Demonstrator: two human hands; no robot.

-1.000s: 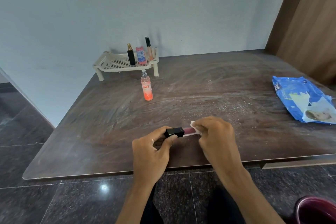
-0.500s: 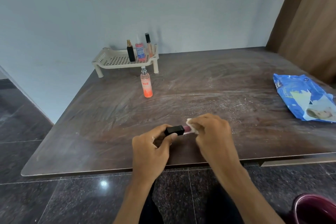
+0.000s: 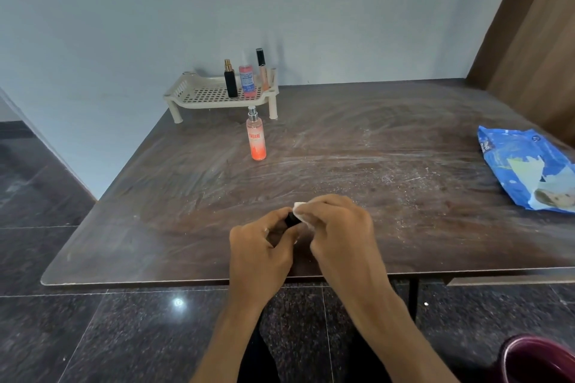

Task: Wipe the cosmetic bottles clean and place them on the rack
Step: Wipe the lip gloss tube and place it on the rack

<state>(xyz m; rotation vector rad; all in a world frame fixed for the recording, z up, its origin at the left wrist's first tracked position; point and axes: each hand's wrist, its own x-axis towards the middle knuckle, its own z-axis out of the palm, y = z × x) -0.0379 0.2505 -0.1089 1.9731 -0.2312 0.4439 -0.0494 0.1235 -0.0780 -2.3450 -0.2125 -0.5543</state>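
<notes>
First: Right hand (image 3: 339,227) has slid its wipe (image 3: 299,206) leftward since a second ago. The pink body of the small tube (image 3: 291,219) that showed between the hands is now covered, and only a sliver of black cap peeks out.

Second: How are the fingers set?

First: Right fingers (image 3: 315,211) are curled round the white wipe, pressing it on the tube. Left hand (image 3: 261,246) has its fingers (image 3: 278,221) curled on the cap end, holding the tube over the bench (image 3: 373,149) in the lower middle of the frame.

Second: So wiping is under way on this one. What's finished?

First: Three items stand on the rack (image 3: 199,93), upper centre-left by the wall: a black bottle (image 3: 231,84), a pink bottle (image 3: 248,81) and a slim tube (image 3: 263,71). I'd judge those done, so we're past halfway.

Second: And what's left?

First: This tube needs racking. The orange spray bottle (image 3: 256,141) stands on the bench just in front of the rack, seemingly not yet wiped. A blue pack of wipes (image 3: 522,162) lies at the right edge.
</notes>
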